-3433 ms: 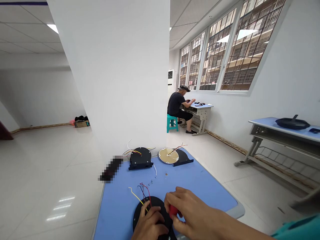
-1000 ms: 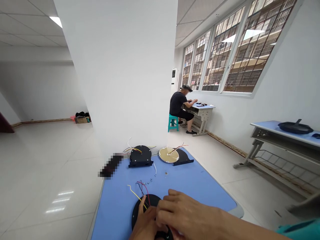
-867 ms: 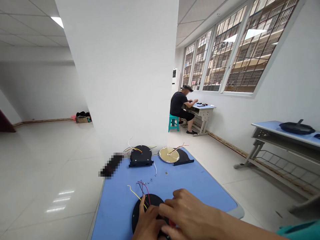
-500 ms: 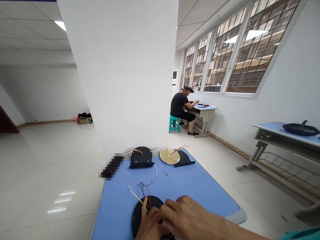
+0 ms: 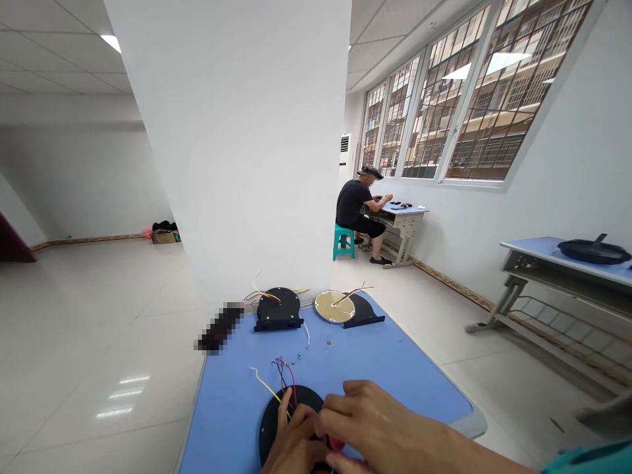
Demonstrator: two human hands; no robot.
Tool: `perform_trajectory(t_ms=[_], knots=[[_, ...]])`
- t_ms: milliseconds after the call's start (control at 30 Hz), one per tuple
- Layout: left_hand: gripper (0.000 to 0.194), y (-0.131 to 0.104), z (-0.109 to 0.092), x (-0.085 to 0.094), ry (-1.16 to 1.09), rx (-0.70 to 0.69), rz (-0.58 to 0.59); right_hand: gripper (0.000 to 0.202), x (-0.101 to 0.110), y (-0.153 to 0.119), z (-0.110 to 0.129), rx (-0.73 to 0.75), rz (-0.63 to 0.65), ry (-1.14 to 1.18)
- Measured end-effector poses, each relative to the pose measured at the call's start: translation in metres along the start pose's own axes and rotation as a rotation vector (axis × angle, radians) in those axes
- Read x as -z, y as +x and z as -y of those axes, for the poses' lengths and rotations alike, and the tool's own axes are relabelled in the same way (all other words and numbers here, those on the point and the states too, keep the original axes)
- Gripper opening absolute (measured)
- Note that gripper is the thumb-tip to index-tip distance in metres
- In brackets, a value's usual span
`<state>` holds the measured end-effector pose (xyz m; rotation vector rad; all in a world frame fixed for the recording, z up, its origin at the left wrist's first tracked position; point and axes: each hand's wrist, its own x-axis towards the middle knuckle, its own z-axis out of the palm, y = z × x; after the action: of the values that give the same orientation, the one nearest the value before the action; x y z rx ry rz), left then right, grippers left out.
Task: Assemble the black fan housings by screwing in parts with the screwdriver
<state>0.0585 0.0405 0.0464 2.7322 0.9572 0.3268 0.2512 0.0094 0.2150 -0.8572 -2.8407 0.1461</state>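
A round black plate [image 5: 269, 428] lies on the blue table near its front, with yellow, black and red wires rising from it. My left hand [image 5: 296, 441] rests over the plate, its index finger stretched beside the wires and its other fingers bent. Against it, my right hand [image 5: 365, 421] is closed round a small red object [image 5: 336, 444], mostly hidden by the fingers. What lies under the left fingertips is hidden. Several small screws [image 5: 296, 359] are scattered just beyond the wires.
At the blue table's [image 5: 385, 368] far edge stand a black housing [image 5: 279, 306] with wires and a gold disc [image 5: 334, 307] leaning on a black bracket [image 5: 364, 309]. A blurred dark item [image 5: 222, 328] is at the left corner. A person [image 5: 358, 204] sits at another desk.
My right hand has turned slightly, and the red object now shows between its fingers. My left hand stays on the black plate.
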Motion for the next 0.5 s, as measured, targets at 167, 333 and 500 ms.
perform_trajectory(t_ms=[167, 333, 500], knots=[[0.031, 0.0003, -0.0013, 0.0004, 0.007, -0.017, 0.018, 0.016, 0.0027, -0.0034, 0.0028, -0.028, -0.006, 0.021], [0.024, 0.0008, -0.0012, -0.0019, 0.048, -0.057, -0.043, 0.013, -0.0014, -0.004, 0.0039, -0.077, -0.006, 0.01], [0.012, 0.0055, -0.0066, 0.0047, 0.093, -0.07, -0.088, 0.022, 0.0001, -0.0063, 0.0025, -0.096, -0.049, 0.077]])
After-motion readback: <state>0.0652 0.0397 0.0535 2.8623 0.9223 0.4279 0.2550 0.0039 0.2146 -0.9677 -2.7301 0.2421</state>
